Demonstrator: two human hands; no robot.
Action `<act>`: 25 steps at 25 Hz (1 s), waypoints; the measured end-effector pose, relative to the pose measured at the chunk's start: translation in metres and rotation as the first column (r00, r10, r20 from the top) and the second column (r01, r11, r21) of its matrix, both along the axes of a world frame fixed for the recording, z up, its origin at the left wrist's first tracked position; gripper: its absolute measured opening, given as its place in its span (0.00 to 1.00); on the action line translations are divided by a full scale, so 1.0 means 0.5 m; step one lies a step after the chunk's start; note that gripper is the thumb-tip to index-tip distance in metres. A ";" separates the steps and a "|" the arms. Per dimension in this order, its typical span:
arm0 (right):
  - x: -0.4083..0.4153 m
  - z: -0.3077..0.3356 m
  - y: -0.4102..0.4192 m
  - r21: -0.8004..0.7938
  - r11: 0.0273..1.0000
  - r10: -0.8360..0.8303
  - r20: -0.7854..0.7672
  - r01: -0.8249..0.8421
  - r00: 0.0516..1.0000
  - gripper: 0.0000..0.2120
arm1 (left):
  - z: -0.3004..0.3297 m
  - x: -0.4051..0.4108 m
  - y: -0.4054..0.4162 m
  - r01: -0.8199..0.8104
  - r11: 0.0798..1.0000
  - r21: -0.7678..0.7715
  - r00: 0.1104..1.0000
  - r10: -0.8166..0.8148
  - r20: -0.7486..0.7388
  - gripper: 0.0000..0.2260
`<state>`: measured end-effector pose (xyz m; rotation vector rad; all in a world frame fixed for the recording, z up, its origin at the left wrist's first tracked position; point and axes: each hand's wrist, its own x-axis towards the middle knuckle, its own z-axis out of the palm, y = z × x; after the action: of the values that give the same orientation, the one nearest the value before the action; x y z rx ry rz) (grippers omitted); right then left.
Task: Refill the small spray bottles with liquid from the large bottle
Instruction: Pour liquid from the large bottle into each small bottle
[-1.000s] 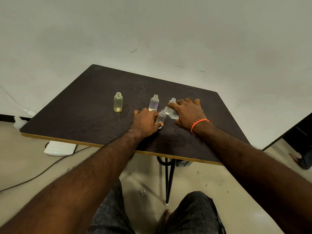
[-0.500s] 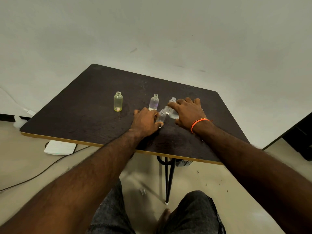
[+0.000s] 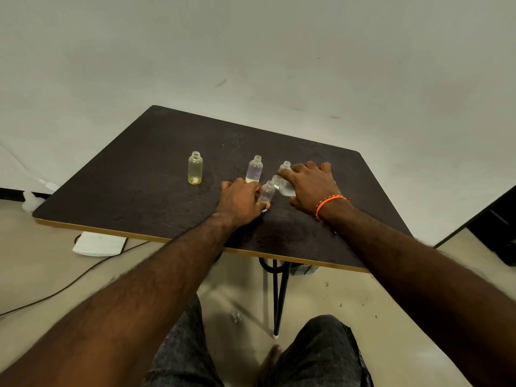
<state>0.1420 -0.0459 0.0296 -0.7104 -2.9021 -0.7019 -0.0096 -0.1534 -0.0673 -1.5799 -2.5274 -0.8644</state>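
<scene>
On the dark table (image 3: 145, 174) stand a yellow-green small bottle (image 3: 195, 169) and a clear, faintly purple small bottle (image 3: 254, 169), both uncapped. My left hand (image 3: 240, 201) grips another small clear bottle (image 3: 268, 192) upright at its right side. My right hand (image 3: 311, 187) lies over a larger frosted clear bottle (image 3: 285, 189), fingers and thumb round it; the bottle is tilted, with its neck toward the small bottle's mouth. Behind my right index finger, the top of one more small clear bottle (image 3: 286, 165) shows. Whether liquid flows cannot be seen.
The table's gold-trimmed front edge (image 3: 195, 243) runs below my forearms. Under it are a black hairpin leg (image 3: 279, 297), a white box (image 3: 99, 244) and a cable on the floor. Dark furniture (image 3: 497, 219) stands at the right. My knees are below.
</scene>
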 end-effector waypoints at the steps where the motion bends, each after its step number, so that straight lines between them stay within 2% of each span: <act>1: 0.000 0.000 0.000 -0.002 1.000 0.000 0.000 0.000 1.000 0.34 | 0.000 0.000 0.000 0.002 1.000 0.001 1.000 -0.002 0.000 0.15; 9: -0.003 0.002 0.003 -0.032 0.999 0.000 0.005 0.000 1.000 0.36 | -0.001 -0.002 0.002 0.002 1.000 -0.009 1.000 -0.002 0.002 0.15; 16: 0.003 -0.010 0.009 -0.197 0.978 -0.073 -0.052 0.062 0.996 0.36 | 0.003 0.000 -0.003 0.002 1.000 -0.007 1.000 -0.002 0.002 0.14; 25: 0.010 0.003 0.020 -0.113 0.993 -0.040 -0.055 0.033 0.998 0.36 | 0.005 0.001 -0.002 0.002 1.000 -0.018 1.000 -0.001 0.004 0.14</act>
<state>0.1470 -0.0358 0.0311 -0.7836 -2.9017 -0.5156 -0.0092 -0.1546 -0.0646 -1.5868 -2.5445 -0.8487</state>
